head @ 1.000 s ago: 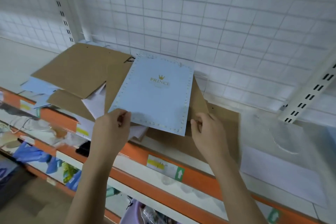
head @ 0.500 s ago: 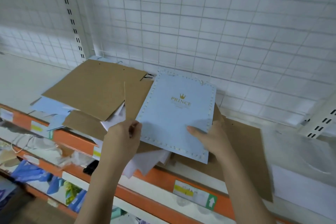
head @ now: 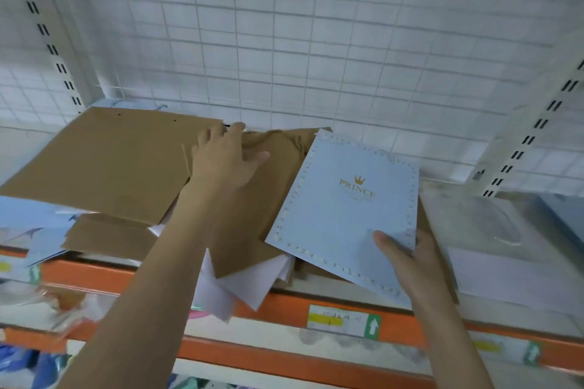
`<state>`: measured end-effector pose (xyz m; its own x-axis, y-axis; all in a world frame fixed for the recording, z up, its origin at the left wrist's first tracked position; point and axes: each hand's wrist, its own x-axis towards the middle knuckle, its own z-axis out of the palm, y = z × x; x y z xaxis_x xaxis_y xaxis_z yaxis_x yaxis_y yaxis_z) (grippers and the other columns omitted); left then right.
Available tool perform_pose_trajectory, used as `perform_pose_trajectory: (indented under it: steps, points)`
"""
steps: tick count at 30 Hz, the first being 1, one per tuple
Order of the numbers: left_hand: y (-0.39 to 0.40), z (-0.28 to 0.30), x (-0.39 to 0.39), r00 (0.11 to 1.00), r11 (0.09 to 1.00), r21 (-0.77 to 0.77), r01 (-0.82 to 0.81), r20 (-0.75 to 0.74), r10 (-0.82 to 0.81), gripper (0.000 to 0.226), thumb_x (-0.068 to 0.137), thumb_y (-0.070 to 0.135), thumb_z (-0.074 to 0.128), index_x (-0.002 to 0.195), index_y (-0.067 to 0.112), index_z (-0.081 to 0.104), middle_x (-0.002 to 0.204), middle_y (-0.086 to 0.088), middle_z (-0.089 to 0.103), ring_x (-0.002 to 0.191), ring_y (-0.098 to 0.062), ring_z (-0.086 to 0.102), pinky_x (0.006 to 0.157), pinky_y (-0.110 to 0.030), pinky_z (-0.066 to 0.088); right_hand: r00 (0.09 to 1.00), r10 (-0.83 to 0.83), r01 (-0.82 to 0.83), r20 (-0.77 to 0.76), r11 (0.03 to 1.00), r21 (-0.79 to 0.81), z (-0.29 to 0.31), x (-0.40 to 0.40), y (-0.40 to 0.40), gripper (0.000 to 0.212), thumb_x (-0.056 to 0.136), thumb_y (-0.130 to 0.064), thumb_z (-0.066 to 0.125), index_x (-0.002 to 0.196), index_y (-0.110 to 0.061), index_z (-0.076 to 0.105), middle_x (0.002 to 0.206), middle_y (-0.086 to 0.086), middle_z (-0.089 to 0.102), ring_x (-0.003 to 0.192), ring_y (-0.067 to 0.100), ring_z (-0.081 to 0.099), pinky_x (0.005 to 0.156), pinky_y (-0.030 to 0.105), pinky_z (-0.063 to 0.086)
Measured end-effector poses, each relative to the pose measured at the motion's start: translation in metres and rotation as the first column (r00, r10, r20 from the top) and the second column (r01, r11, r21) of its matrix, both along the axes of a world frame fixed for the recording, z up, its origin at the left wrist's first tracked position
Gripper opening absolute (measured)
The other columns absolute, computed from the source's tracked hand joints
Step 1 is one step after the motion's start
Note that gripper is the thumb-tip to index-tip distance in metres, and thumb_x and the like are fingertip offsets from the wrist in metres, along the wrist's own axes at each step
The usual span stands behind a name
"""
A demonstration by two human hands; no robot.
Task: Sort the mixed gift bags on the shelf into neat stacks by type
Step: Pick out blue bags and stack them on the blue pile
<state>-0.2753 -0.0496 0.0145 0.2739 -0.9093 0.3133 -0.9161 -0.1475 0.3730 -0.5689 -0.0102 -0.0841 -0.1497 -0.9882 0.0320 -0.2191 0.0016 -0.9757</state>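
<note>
A pale blue gift bag [head: 344,208] with a gold crown and "PRINCE" print lies tilted over the pile. My right hand [head: 407,265] grips its lower right corner, thumb on top. My left hand [head: 222,158] reaches across the brown paper bags [head: 104,161] with straight, spread fingers resting on a brown bag [head: 275,155] near the back of the shelf. White bags [head: 249,284] stick out from under the brown ones at the front edge. More pale blue bags [head: 28,218] lie at the far left.
The shelf [head: 448,208] has an orange front rail [head: 284,303] with price labels. A white wire grid wall [head: 284,41] closes the back. Clear plastic bags [head: 505,249] lie on the right of the shelf. A lower shelf holds mixed goods.
My left hand has let go of the blue bag and reached forward onto the brown bags. The blue bag, held by my right hand alone, has shifted to the right.
</note>
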Motion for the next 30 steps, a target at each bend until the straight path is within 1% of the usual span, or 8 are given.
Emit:
perform_pose_trajectory:
  steps: [4, 8, 10, 13, 16, 20, 24, 30]
  points:
    - [-0.017, -0.005, 0.000, 0.989, 0.978, 0.211, -0.002, 0.148, -0.030, 0.105, 0.070, 0.074, 0.053, 0.148, 0.017, 0.011, 0.153, -0.019, 0.016, 0.141, -0.037, 0.007, 0.113, -0.055, 0.006, 0.996, -0.090, 0.090, -0.011, 0.995, 0.035, -0.010, 0.000, 0.008, 0.051, 0.073, -0.039, 0.074, 0.118, -0.022, 0.055, 0.107, -0.008, 0.066, 0.096, 0.010, 0.062, 0.077, 0.031, 0.047]
    - [-0.001, -0.012, -0.003, 0.987, 0.989, 0.119, -0.091, 0.146, 0.073, 0.101, 0.074, 0.069, 0.055, 0.148, 0.016, 0.009, 0.154, -0.022, 0.005, 0.142, -0.039, -0.002, 0.114, -0.054, 0.002, 0.992, -0.126, 0.126, -0.029, 0.991, 0.031, -0.012, 0.002, 0.009, 0.049, 0.074, -0.038, 0.074, 0.115, -0.019, 0.056, 0.105, -0.004, 0.066, 0.096, 0.015, 0.062, 0.076, 0.032, 0.047]
    - [0.021, -0.017, -0.005, 0.980, 0.979, 0.066, -0.194, 0.055, 0.191, 0.097, 0.076, 0.060, 0.061, 0.146, 0.012, 0.013, 0.150, -0.025, 0.014, 0.139, -0.040, 0.009, 0.113, -0.050, 0.012, 0.990, -0.139, 0.140, -0.037, 0.990, 0.028, -0.013, 0.004, 0.008, 0.050, 0.074, -0.038, 0.074, 0.116, -0.017, 0.055, 0.106, -0.002, 0.065, 0.096, 0.017, 0.061, 0.076, 0.032, 0.045]
    - [0.056, -0.030, -0.008, 0.931, 0.929, 0.060, -0.364, 0.001, 0.365, 0.097, 0.074, 0.061, 0.062, 0.140, 0.000, 0.023, 0.128, -0.024, 0.041, 0.120, -0.038, 0.037, 0.097, -0.042, 0.032, 0.991, -0.129, 0.130, -0.047, 0.991, 0.038, -0.015, 0.006, 0.006, 0.056, 0.072, -0.045, 0.074, 0.117, -0.018, 0.055, 0.107, -0.003, 0.066, 0.096, 0.016, 0.061, 0.077, 0.035, 0.048]
    - [0.073, -0.037, -0.010, 0.904, 0.903, 0.044, -0.428, 0.001, 0.428, 0.090, 0.071, 0.064, 0.061, 0.124, -0.006, 0.039, 0.116, -0.022, 0.048, 0.109, -0.037, 0.044, 0.088, -0.042, 0.035, 0.990, -0.127, 0.130, -0.065, 0.991, 0.046, -0.015, 0.009, 0.006, 0.054, 0.073, -0.045, 0.073, 0.117, -0.019, 0.056, 0.106, -0.004, 0.066, 0.096, 0.015, 0.061, 0.077, 0.035, 0.048]
    - [0.072, -0.037, -0.011, 0.929, 0.932, 0.118, -0.344, -0.103, 0.356, 0.080, 0.072, 0.060, 0.064, 0.115, -0.003, 0.042, 0.115, -0.018, 0.050, 0.106, -0.035, 0.052, 0.085, -0.039, 0.040, 0.993, -0.100, 0.102, -0.069, 0.995, 0.022, -0.008, 0.014, 0.011, 0.038, 0.078, -0.039, 0.070, 0.110, -0.023, 0.060, 0.101, -0.008, 0.067, 0.093, 0.013, 0.061, 0.075, 0.034, 0.047]
    - [0.072, -0.033, -0.011, 0.843, 0.966, -0.037, -0.257, -0.497, 0.205, 0.069, 0.070, 0.032, 0.079, 0.118, -0.003, 0.043, 0.112, -0.015, 0.056, 0.106, -0.034, 0.054, 0.076, -0.031, 0.038, 0.991, -0.091, 0.091, -0.098, 0.996, 0.000, -0.002, 0.017, 0.016, 0.028, 0.081, -0.033, 0.068, 0.106, -0.023, 0.062, 0.097, -0.008, 0.067, 0.089, 0.009, 0.060, 0.064, 0.027, 0.043]
    - [0.080, -0.028, -0.018, 0.868, 0.942, -0.331, -0.058, -0.483, -0.117, 0.023, 0.090, 0.019, 0.057, 0.112, 0.011, 0.052, 0.078, 0.015, 0.052, 0.075, -0.012, 0.052, 0.056, -0.015, 0.036, 0.993, -0.107, 0.106, -0.053, 0.994, -0.027, 0.011, 0.015, 0.024, 0.027, 0.082, -0.028, 0.068, 0.108, -0.027, 0.060, 0.097, -0.014, 0.065, 0.091, 0.008, 0.058, 0.068, 0.028, 0.042]
